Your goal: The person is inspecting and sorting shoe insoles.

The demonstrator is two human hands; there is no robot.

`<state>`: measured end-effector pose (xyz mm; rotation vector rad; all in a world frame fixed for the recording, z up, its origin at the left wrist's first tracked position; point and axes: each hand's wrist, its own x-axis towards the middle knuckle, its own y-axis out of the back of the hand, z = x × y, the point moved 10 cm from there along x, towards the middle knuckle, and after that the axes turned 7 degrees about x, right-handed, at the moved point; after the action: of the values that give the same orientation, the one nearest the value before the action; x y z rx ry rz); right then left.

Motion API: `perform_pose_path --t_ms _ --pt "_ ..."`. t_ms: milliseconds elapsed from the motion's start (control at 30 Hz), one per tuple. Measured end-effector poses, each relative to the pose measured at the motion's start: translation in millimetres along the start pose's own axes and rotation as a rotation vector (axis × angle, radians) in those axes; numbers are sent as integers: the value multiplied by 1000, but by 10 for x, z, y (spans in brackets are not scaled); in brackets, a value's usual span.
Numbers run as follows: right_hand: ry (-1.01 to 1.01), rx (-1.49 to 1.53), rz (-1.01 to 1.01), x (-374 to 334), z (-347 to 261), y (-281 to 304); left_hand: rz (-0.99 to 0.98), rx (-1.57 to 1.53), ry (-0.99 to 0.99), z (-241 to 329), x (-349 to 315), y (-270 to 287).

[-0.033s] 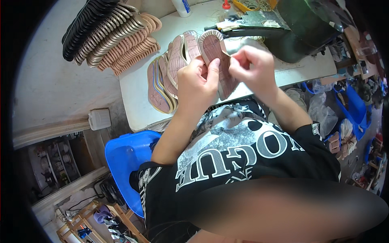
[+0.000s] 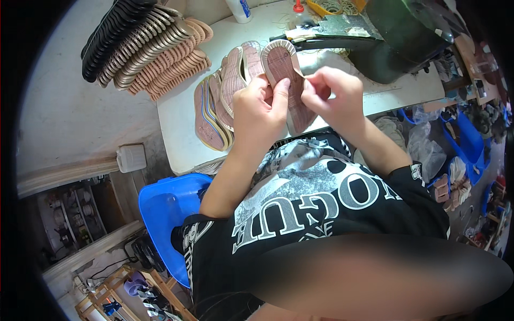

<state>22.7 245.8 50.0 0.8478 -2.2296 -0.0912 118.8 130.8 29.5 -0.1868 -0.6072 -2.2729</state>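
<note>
Currently, in the head view, the left hand (image 2: 261,107) is steadying a pink insole (image 2: 279,67) over the surface (image 2: 174,123), thumb pressing its face. Right of the insole, the right hand's (image 2: 337,95) fingers are seemingly pinching its pale edging (image 2: 300,71). Edge-working is apparently underway, calling for even tension.

Right in front of you, over the counter (image 2: 176,128), a shoe sole (image 2: 281,61) sits between your left hand (image 2: 262,107) and right hand (image 2: 334,91). More soles (image 2: 210,115) lie just left of it. Farther back stands a bottle (image 2: 239,10), with a squeeze bottle (image 2: 300,20) to its right. Below, a tub (image 2: 166,203) at your left, a plastic bag (image 2: 423,144) at your right.
</note>
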Motion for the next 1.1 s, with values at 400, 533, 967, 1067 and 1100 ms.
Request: perform_pose_path --t_ms 400,533,967,1067,1100 --pt "-912 1161 -154 -801 911 -528 -19 -518 249 -674 621 -237" --pt "-857 1094 -9 -627 1018 -321 142 435 -100 -542 902 -173" --pt "-850 1082 53 -200 1433 -311 -45 601 174 -1017 1553 -536" --pt "-863 1094 9 -138 1345 -388 -112 602 192 -1209 1617 -409" --pt "-846 1071 -11 -120 1250 -391 -96 301 128 -1200 1527 -340"
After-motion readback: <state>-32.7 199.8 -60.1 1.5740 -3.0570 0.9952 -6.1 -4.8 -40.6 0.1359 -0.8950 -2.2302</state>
